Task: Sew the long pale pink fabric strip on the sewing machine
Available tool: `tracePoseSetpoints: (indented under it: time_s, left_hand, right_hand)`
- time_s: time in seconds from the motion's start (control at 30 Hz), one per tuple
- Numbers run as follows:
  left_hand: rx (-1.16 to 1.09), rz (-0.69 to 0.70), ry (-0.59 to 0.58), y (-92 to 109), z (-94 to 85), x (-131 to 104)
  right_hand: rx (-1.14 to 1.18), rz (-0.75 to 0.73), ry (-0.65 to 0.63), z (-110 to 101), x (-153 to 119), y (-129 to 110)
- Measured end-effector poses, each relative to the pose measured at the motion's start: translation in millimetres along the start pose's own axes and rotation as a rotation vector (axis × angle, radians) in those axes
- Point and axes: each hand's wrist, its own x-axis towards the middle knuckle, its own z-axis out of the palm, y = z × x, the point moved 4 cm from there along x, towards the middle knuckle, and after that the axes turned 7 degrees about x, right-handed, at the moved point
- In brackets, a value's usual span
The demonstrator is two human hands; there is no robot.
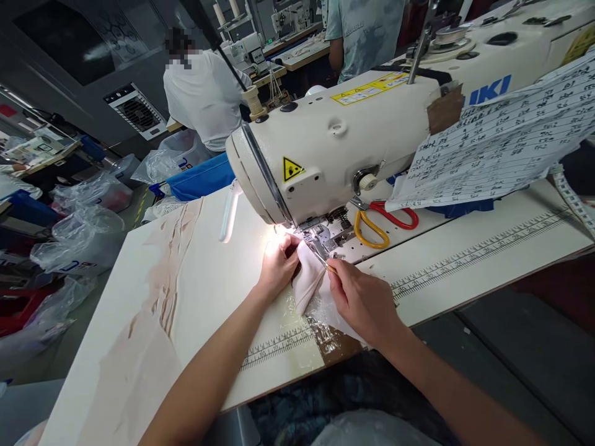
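Note:
A white sewing machine (325, 148) stands on the table, its lamp lighting the needle area. My left hand (279, 263) is closed at the fingertips on the edge of a pale pink cloth (307, 279), just left of the presser foot. My right hand (360, 297) grips a thin metal tool (320, 255), which slants toward the presser foot over the cloth; whether it is an awl or tweezers I cannot tell. Folds of the cloth hang toward me between both hands. Scissors (372, 229) with one yellow and one red handle lie right of the needle plate.
More pale cloth (134, 365) lies along the table's left side. A handwritten sheet (493, 136) hangs off the machine's right. Printed rulers (465, 254) run along the front edge. Two people (199, 93) are beyond the machine, and plastic-lined bins (79, 235) stand at left.

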Motion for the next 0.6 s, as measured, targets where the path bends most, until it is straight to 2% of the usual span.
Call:
tracePoseSetpoints:
  time_s: [0.13,0.23,0.3,0.5,0.6]
  left_hand:
    - [-0.074,-0.043,-0.001,-2.1,2.0,-0.3]
    - [-0.036,-0.027,0.001,-2.8,2.5,-1.5]
    - [0.09,0.055,0.027,-0.6,0.7,-2.4]
    - [0.467,0.483,0.07,15.4,-0.8,-7.5]
    - [0.51,0.549,0.023,19.6,-1.4,-10.3]
  right_hand:
    - [-0.018,0.01,-0.017,-0.7,1.6,0.6]
    - [-0.024,0.015,-0.035,-0.6,2.9,0.5]
    - [-0.032,0.017,-0.032,-0.5,3.1,0.5]
    - [-0.139,-0.05,0.057,0.4,2.3,-5.1]
    - [-0.192,-0.092,0.071,-1.3,-0.8,-10.1]
